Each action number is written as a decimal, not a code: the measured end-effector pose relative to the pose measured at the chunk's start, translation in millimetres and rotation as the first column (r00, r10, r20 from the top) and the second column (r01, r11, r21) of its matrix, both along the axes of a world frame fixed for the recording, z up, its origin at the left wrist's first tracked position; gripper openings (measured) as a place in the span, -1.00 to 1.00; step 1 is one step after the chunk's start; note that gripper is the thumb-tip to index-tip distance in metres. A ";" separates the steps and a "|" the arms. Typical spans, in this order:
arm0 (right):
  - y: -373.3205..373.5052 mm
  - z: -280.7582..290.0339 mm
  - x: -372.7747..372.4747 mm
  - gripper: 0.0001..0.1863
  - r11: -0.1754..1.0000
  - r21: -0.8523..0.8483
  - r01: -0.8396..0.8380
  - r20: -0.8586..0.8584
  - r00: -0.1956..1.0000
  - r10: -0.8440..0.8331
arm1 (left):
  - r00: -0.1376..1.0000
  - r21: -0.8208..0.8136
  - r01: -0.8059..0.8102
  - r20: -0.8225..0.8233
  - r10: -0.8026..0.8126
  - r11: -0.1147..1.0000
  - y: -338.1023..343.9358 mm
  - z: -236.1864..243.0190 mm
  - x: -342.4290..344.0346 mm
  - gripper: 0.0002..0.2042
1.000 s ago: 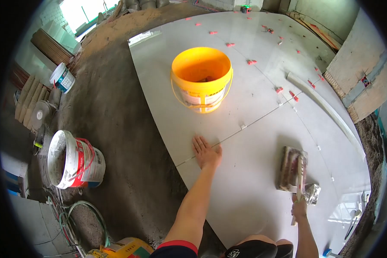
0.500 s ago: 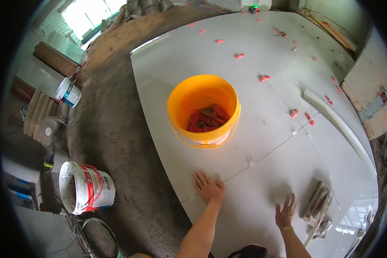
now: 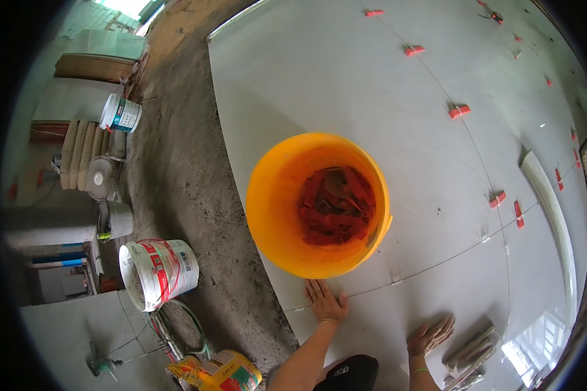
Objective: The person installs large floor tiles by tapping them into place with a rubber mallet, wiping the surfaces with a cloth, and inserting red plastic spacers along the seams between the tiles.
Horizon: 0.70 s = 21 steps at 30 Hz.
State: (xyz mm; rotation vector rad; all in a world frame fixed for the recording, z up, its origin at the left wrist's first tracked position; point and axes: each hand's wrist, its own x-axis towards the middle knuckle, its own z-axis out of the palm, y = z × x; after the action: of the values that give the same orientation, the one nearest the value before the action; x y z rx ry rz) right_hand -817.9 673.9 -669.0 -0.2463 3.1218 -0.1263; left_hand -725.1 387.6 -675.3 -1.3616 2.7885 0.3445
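Note:
My left hand point(image 3: 326, 304) lies flat on the pale grey tiles point(image 3: 346, 72) with its fingers stretched, beside a tile joint and just below the yellow bucket point(image 3: 274, 195). Red tile-levelling wedges point(image 3: 336, 218) fill the bottom of that bucket. Farther right, my right hand point(image 3: 430, 335) is open, fingers pointing right; whether its palm touches the tile is hard to see. Close to it lies a plastic-wrapped bundle point(image 3: 471, 348). A small pale levelling clip point(image 3: 396, 280) sticks up from the joint between my hands.
More red wedges point(image 3: 459, 111) sit along the joints. A long pale curved strip point(image 3: 551, 221) lies at the right. On the rough floor at left stand a white-and-red bucket point(image 3: 169, 274), a white-and-teal bucket point(image 3: 120, 114) and a coiled hose point(image 3: 199, 326). A tape measure point(image 3: 496, 17) lies far off.
My view has tipped down and come nearer, so the yellow bucket looks larger. My right hand has turned its fingers from upward to the right. My left hand stays flat by the joint.

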 end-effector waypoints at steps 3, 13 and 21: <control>-1.1 3.7 -4.3 -0.29 0.998 0.037 -0.051 -0.054 0.997 0.053 | 0.999 0.044 -0.021 0.025 0.019 0.999 2.4 0.5 1.2 -0.12; 5.2 1.3 2.9 -0.30 0.999 -0.046 0.005 -0.060 0.998 -0.008 | 1.000 0.067 0.023 -0.018 -0.021 0.997 -2.6 -1.9 8.2 -0.12; -2.8 23.5 72.5 -0.16 0.922 -0.130 0.365 0.241 0.914 -0.327 | 0.994 0.111 0.033 -0.108 -0.021 0.993 -9.4 -1.3 16.7 -0.06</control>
State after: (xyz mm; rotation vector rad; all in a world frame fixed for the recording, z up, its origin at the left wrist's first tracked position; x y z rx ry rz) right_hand -745.5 671.1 -645.5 0.3088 2.9032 -0.3984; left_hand -708.4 378.2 -676.7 -1.3178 2.8185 0.5813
